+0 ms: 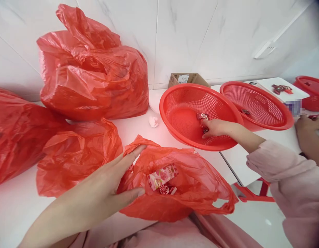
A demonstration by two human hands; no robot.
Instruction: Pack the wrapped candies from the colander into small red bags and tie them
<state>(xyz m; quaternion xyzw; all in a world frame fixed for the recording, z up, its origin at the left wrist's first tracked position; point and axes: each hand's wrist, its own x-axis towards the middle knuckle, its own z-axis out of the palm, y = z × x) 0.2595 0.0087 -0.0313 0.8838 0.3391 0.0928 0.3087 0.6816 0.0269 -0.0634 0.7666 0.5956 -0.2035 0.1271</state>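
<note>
- White table [138, 128] against a marbled, pale tiled wall.
- Bulging, knotted-looking bag of shiny red plastic [97, 82], standing at the back left.
- Open bag of thin, crinkled red plastic [200, 172], nearest the wearer, its mouth facing up.
- Oval red plastic basket with perforated sides [172, 117], beyond the open bag; a second one overlaps its right side (another person's forearm [310, 139] shows at the far right).
- Left hand [110, 187], at the open bag's left rim, thumb and fingers spread well apart.
- Right hand [215, 127], reaching into the oval basket, fingertips touching small dark-red wrapped packets [202, 116]; whether they are clamped on them, I cannot tell.
- Pale pink printed packet [163, 176], lying inside the open bag.
- Red-and-white wrapped sweet [164, 189], just below that packet, also inside.
</note>
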